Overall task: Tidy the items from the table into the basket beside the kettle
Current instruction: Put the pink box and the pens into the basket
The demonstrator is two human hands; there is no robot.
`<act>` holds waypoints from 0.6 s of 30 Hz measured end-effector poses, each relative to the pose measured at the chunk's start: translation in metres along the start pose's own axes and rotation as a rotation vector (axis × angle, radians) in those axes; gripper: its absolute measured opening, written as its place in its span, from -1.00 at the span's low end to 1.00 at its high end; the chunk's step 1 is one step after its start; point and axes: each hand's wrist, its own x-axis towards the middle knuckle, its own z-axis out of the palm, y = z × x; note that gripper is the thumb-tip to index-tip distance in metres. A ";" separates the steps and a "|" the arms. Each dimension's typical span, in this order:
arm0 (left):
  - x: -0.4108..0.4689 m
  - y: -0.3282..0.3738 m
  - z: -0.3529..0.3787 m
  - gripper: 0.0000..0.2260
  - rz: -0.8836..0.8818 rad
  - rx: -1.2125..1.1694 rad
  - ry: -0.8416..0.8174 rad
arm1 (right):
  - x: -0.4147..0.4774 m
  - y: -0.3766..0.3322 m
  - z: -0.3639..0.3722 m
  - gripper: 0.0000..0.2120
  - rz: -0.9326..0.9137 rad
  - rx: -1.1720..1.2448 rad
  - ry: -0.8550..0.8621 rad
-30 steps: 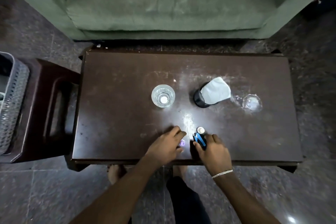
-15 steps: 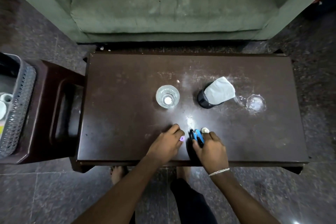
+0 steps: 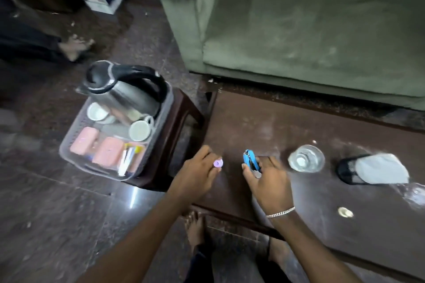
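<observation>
Left hand (image 3: 197, 174): pinches a small purple cap (image 3: 218, 163) at its fingertips, raised above the table (image 3: 253, 126), probably lifted for carrying. Right hand (image 3: 268, 179): closed around a blue folding tool (image 3: 249, 159), with a pale round piece against the palm. Basket (image 3: 69, 145): to the left of both hands, on a stool beside the table; holds the kettle (image 3: 122, 89), two white cups, pink packs and sachets. To the right of the hands, on the table: drinking glass (image 3: 306, 161), black mesh holder with tissue (image 3: 372, 172), a coin (image 3: 345, 212).
</observation>
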 end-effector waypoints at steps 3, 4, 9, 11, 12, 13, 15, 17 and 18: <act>-0.019 -0.050 -0.049 -0.82 -0.055 -0.013 0.088 | 0.007 -0.064 0.028 -0.72 -0.071 0.005 -0.028; -0.026 -0.068 -0.063 -0.81 -0.086 -0.011 0.111 | 0.009 -0.085 0.038 -0.73 -0.102 0.018 -0.034; -0.063 -0.148 -0.120 -0.86 -0.215 -0.017 0.222 | 0.010 -0.182 0.092 -0.75 -0.242 0.067 -0.093; -0.078 -0.181 -0.137 -0.88 -0.254 -0.011 0.247 | 0.009 -0.220 0.116 -0.72 -0.296 0.077 -0.133; -0.083 -0.192 -0.141 -0.87 -0.285 -0.002 0.263 | 0.010 -0.235 0.126 -0.71 -0.322 0.075 -0.159; -0.085 -0.198 -0.143 -0.86 -0.316 0.002 0.273 | 0.011 -0.244 0.132 -0.71 -0.350 0.061 -0.180; -0.094 -0.217 -0.147 -0.86 -0.385 0.001 0.288 | 0.013 -0.269 0.155 -0.71 -0.435 0.005 -0.216; -0.100 -0.231 -0.149 -0.87 -0.414 -0.011 0.295 | 0.019 -0.289 0.174 -0.72 -0.512 -0.053 -0.246; -0.101 -0.237 -0.150 -0.87 -0.408 -0.012 0.293 | 0.022 -0.297 0.183 -0.71 -0.548 -0.077 -0.263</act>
